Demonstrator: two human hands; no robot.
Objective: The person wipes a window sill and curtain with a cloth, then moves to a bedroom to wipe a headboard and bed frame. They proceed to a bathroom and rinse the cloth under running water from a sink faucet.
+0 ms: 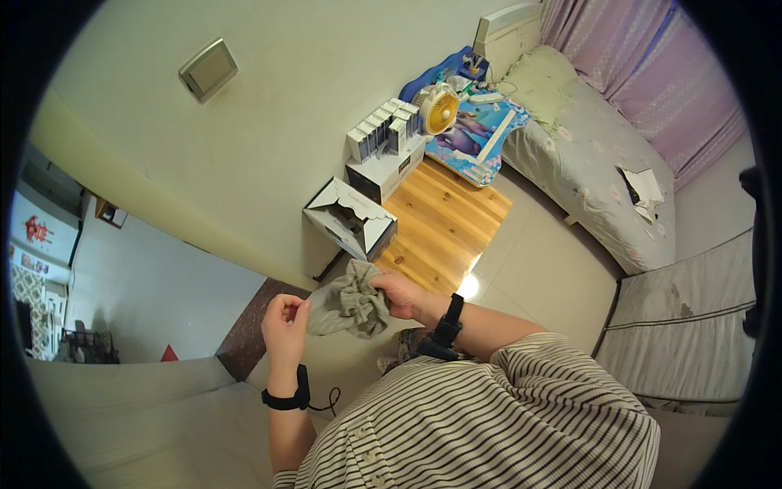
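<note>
A crumpled grey-green cloth (351,302) with gathered folds hangs in the air before my striped shirt. My right hand (400,294) grips its bunched right side, thumb on top. At the cloth's flatter left edge, the thumb and forefinger of my left hand (286,318) pinch together; the exact hold is small in view. Each wrist wears a black strap with a device on it. Just beyond the cloth, a white box (351,217) with a torn-looking opening sits on a wooden tabletop (440,220).
Behind the open box, a second white box (391,168) carries several small boxes (382,125). A yellow-and-white fan (440,110) stands by a blue printed folding table (473,137). The bed (568,153) lies right, a doorway with a dark threshold (253,324) left.
</note>
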